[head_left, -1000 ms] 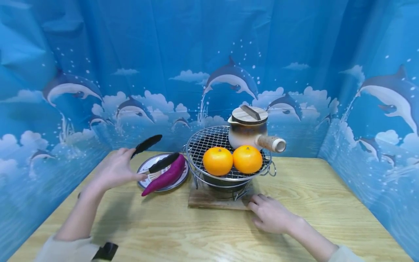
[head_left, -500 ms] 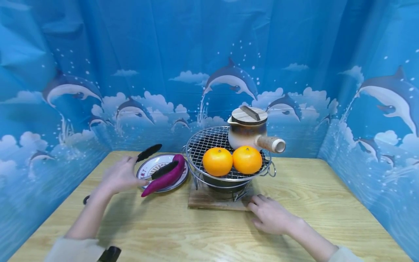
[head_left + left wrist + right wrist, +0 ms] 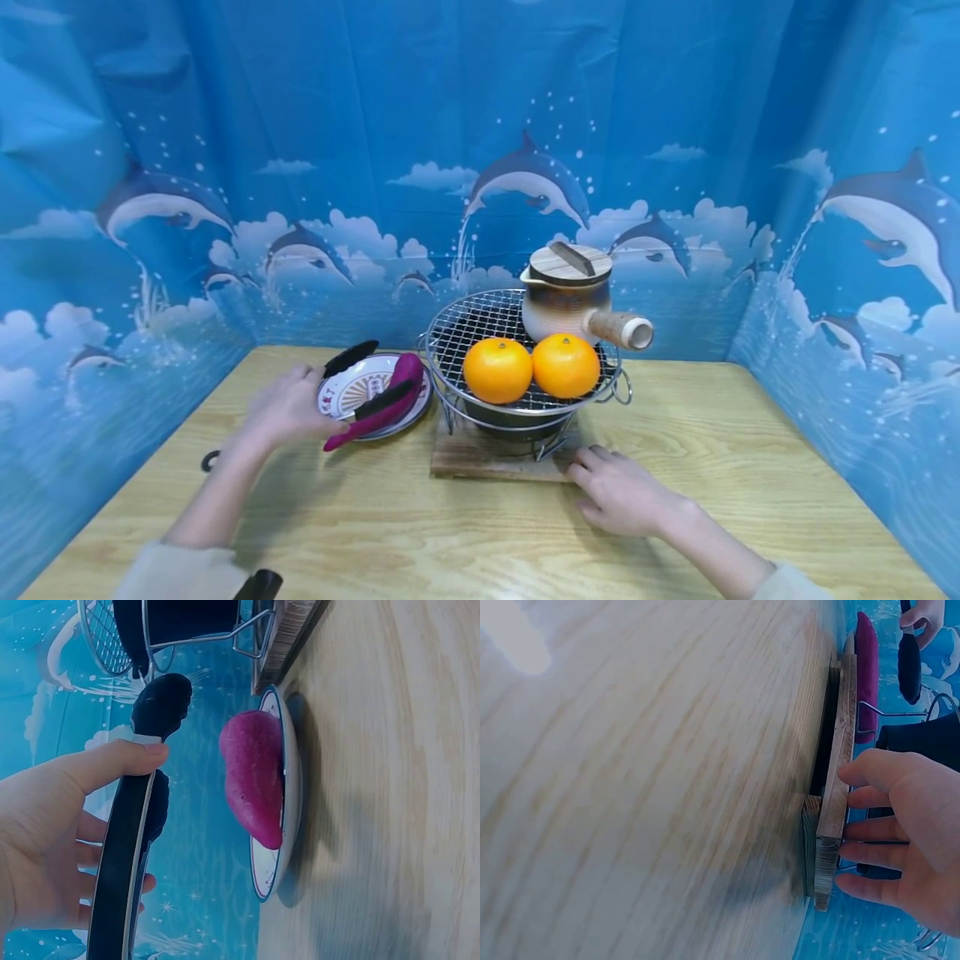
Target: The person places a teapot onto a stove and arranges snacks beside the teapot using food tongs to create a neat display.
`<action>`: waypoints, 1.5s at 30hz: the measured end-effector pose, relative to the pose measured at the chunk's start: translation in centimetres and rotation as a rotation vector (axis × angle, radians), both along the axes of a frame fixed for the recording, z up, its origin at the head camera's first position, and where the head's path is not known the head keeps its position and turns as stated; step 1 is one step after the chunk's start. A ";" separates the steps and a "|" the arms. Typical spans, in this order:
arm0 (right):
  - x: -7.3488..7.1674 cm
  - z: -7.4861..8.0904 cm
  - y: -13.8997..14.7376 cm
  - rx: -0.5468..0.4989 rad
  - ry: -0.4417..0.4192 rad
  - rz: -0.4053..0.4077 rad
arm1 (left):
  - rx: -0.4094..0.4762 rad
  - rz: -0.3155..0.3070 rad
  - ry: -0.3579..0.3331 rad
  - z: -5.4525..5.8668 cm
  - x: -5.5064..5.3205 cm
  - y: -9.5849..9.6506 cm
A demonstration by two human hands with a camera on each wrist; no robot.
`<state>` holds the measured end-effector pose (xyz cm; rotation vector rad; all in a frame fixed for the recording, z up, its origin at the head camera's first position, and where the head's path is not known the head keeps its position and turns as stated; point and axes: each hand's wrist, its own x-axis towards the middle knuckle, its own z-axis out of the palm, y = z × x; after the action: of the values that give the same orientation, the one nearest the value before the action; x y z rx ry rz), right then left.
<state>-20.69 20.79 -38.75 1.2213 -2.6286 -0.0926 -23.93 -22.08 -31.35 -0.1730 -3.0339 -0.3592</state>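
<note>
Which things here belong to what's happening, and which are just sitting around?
Probably in use: black tongs in the left hand; purple sweet potato; its plate; wooden board at the right hand; wire-mesh grill on it.

Probably just there: two oranges; lidded pot; dolphin-print curtain.

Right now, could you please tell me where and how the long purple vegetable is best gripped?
I would grip the long purple vegetable around its thick middle from above, with the black metal-edged tongs across its length: it lies on the round white plate, which blocks access underneath, and its tapering end offers less.
</note>
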 end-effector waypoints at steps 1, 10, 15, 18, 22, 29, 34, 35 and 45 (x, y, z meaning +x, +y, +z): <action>0.0 0.0 0.0 0.001 -0.001 0.000 | -0.001 0.002 0.001 -0.1 0.0 0.1; -0.1 0.0 0.0 0.011 0.000 -0.004 | -0.013 0.022 -0.021 -0.7 -0.3 0.6; -0.1 0.1 -0.1 0.009 0.007 0.004 | -0.049 0.015 -0.026 -1.1 -0.6 0.5; -0.1 0.1 -0.1 0.007 0.003 0.004 | -0.065 0.006 -0.022 -1.3 -0.7 0.6; -0.1 0.2 -0.1 0.008 0.000 0.005 | -0.073 -0.004 -0.009 -1.5 -0.8 0.6; -0.2 0.0 0.0 0.013 -0.002 0.005 | -0.087 -0.013 -0.018 -1.7 -0.5 0.8; -0.1 -0.1 0.0 0.008 0.001 0.009 | -0.094 -0.016 -0.019 -2.2 -0.6 0.8; -0.1 -0.1 0.0 0.007 0.003 0.010 | -0.097 -0.019 -0.015 -2.3 -0.6 0.8; -0.1 -0.3 0.2 0.002 0.014 0.013 | -0.104 -0.015 -0.008 -3.0 -0.6 0.9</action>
<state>-20.76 20.95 -39.08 1.2342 -2.6090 -0.1012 -24.54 -21.16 -34.37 -0.2014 -3.0627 -0.2032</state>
